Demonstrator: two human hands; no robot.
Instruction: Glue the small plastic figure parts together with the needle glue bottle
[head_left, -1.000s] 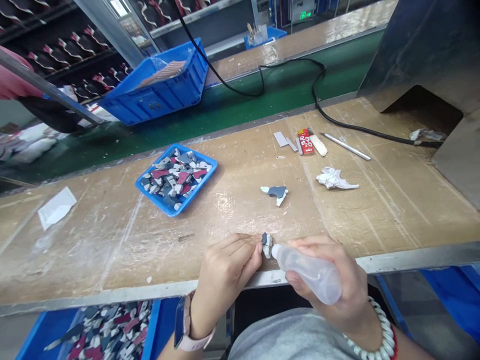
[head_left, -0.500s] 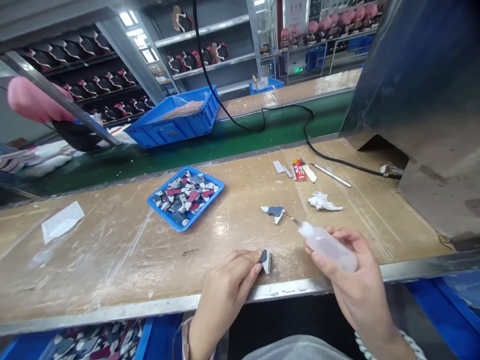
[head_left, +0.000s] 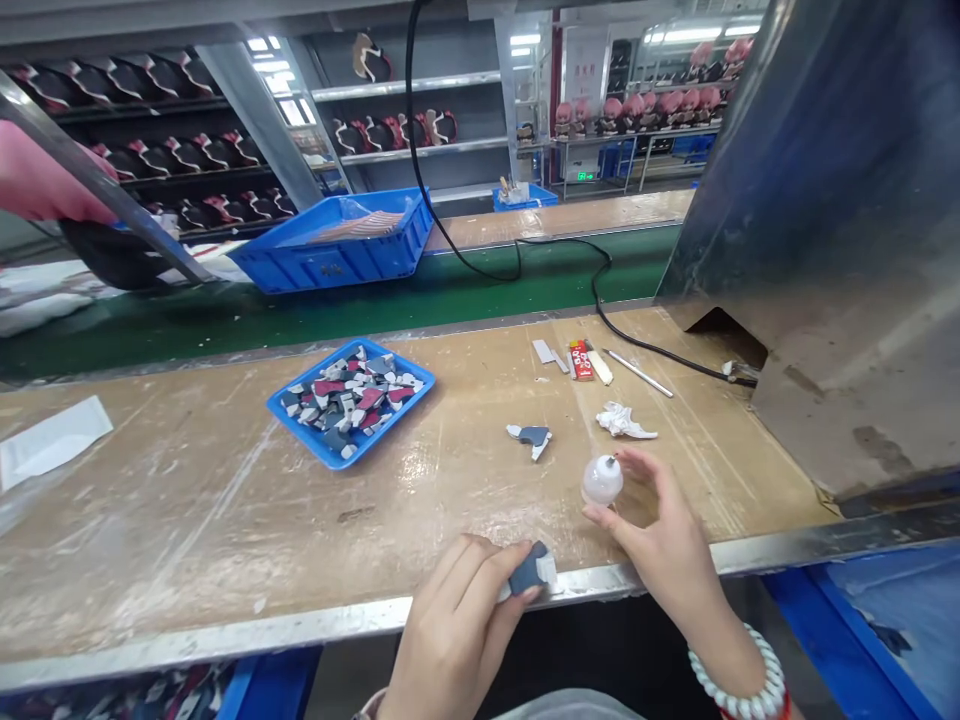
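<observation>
The left hand (head_left: 450,630) sits at the near edge of the desk (head_left: 187,530), just behind its metal strip, with the fingers closed on a small dark grey and white piece (head_left: 529,570). The right hand (head_left: 660,520) is just to the right, its wrist raised and its thumb and fingertips gripping a translucent squeeze bottle (head_left: 602,480), whose nozzle points up and away. Only a narrow gap separates the bottle from the piece.

Open, scuffed desk stretches left of the hands towards a white paper sheet (head_left: 52,440) near the left side. A similar, larger grey and white piece (head_left: 531,438) lies alone just beyond the hands. Farther right are a crumpled tissue (head_left: 624,423), a slim metal tool (head_left: 640,373), a small red box (head_left: 580,360) and grey strips (head_left: 544,352). A metal hood (head_left: 825,250) closes off the right end, and a black cable (head_left: 637,345) runs across to it.

A shallow blue tray (head_left: 382,423) holds a heap of dark, red and white pieces (head_left: 349,400). Beyond the far edge, a green conveyor belt (head_left: 337,310) runs past, and a larger blue bin (head_left: 330,255) holds striped sheets.
</observation>
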